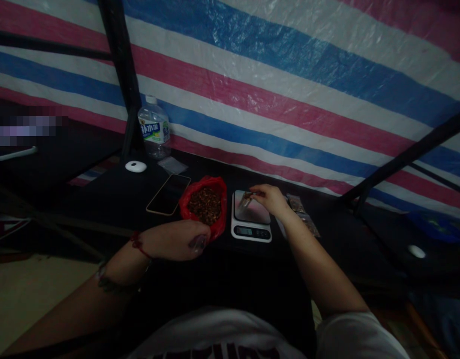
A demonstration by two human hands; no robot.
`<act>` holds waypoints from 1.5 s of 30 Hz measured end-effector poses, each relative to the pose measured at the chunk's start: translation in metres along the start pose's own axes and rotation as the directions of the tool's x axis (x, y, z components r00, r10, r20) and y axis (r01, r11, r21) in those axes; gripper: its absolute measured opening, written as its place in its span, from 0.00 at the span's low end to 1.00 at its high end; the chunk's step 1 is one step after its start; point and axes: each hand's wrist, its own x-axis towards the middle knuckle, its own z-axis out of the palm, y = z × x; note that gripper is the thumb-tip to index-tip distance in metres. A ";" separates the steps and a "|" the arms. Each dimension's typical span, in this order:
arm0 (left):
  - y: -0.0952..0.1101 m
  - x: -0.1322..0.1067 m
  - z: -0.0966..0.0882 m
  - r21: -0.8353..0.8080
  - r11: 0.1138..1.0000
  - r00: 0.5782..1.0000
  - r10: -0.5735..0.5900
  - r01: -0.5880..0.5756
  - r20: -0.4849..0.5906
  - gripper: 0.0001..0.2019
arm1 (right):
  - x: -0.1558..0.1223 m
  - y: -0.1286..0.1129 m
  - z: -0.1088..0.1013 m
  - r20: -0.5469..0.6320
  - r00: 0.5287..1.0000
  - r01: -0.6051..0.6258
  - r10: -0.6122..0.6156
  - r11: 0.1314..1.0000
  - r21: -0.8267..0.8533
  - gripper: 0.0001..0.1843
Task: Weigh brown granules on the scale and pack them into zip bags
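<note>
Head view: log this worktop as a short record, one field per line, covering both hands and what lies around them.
Left hand: at the near edge of the red plastic bag; grip unclear
Bag contents: small brown pieces
Right hand: pinching a small clear packet at the white rectangular digital scale
Scale display: too small to read
Right of scale: clear packets with brownish contents
Left of bag: black light-edged phone
Behind phone: clear plastic bottle
Backdrop: striped plastic sheet
</note>
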 end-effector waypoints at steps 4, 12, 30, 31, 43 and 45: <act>-0.001 -0.001 0.001 -0.001 1.000 1.000 -0.002 0.002 -0.008 0.04 | 0.001 0.001 0.000 -0.001 1.000 -0.007 0.007 1.000 0.020 0.13; -0.004 0.000 0.003 0.004 1.000 1.000 -0.003 0.003 -0.003 0.05 | -0.004 0.000 0.001 -0.029 0.999 -0.025 0.025 1.000 0.014 0.12; -0.003 0.001 0.003 0.009 1.000 1.000 -0.011 0.011 -0.017 0.05 | -0.059 -0.071 0.014 0.344 0.939 0.070 0.005 0.976 -0.207 0.09; -0.004 0.001 0.003 0.009 1.000 1.000 -0.010 0.010 -0.015 0.05 | -0.063 -0.074 0.020 0.358 0.933 0.053 0.042 0.966 -0.251 0.09; -0.004 -0.001 0.004 0.011 1.000 1.000 0.005 -0.005 -0.016 0.05 | -0.010 -0.039 -0.021 0.027 0.998 0.057 -0.056 0.996 -0.069 0.06; -0.004 -0.001 0.004 0.009 1.000 1.000 0.004 -0.003 -0.017 0.05 | 0.005 -0.031 -0.025 0.020 1.000 0.024 -0.023 0.998 -0.054 0.06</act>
